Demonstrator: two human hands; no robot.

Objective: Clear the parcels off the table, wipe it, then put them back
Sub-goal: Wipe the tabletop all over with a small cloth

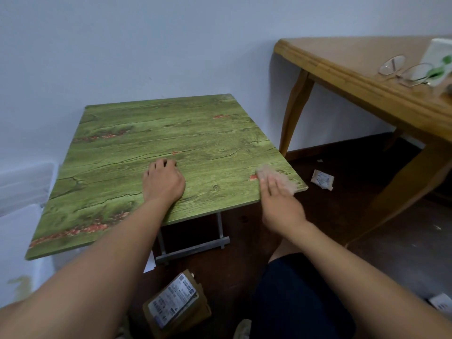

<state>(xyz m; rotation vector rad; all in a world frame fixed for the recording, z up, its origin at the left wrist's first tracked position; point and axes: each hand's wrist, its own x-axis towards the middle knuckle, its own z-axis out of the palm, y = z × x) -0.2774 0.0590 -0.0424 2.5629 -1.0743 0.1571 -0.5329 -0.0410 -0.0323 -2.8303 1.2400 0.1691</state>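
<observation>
A low green wood-grain table [151, 133] stands against the wall with no parcels on its top. My left hand [165, 181] rests on the table near its front edge, fingers curled under, holding nothing. My right hand [278, 201] lies flat with straight fingers on a pale cloth [276, 178], pressing it to the table's front right corner; the hand and cloth look blurred. A brown cardboard parcel [177, 305] with a white shipping label lies on the dark floor below the table. A small white parcel [322, 179] lies on the floor to the table's right.
A taller light wooden table [347, 59] stands at the right, bearing a pair of glasses [403, 69] and a white-and-green box [439, 61]. Another white packet [441, 303] lies on the floor at the lower right. My knee in dark cloth [293, 289] is beside the brown parcel.
</observation>
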